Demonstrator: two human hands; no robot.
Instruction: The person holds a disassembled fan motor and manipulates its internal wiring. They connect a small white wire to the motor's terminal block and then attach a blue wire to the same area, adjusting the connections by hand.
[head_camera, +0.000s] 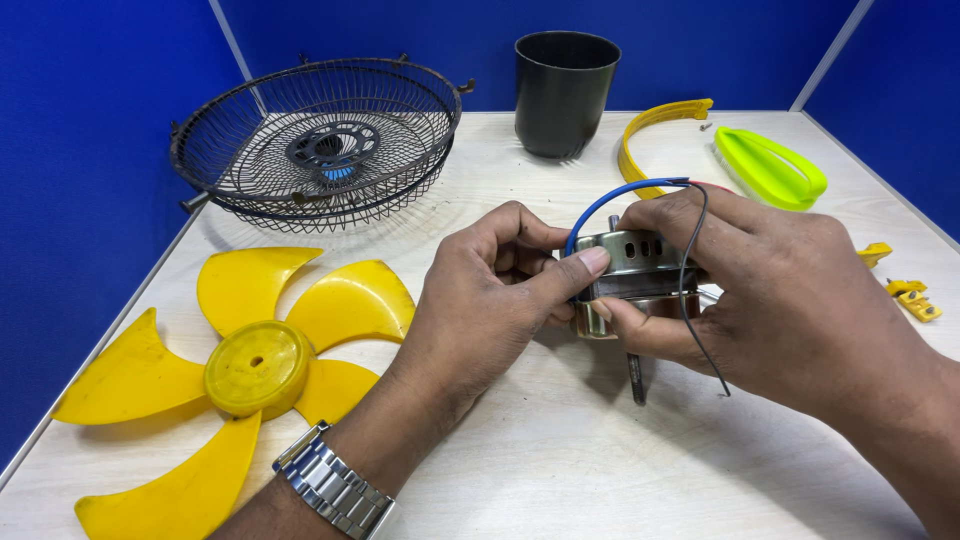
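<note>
A small metal fan motor (632, 268) with vent slots is held just above the pale table (560, 450), between both hands. My left hand (495, 295) grips its left side, thumb laid over the top edge. My right hand (775, 290) wraps the right side, thumb under the lower edge. A blue wire (600, 205) arcs over the motor and a thin black wire (690, 300) hangs down across my right hand. The motor shaft (636, 378) points down toward the table.
A yellow fan blade (240, 375) lies at the left. A black wire fan guard (318, 140) sits at the back left, a black cup-shaped housing (564, 92) behind centre. A yellow curved strip (650, 125), a green brush (770, 165) and small yellow clips (905, 292) lie right.
</note>
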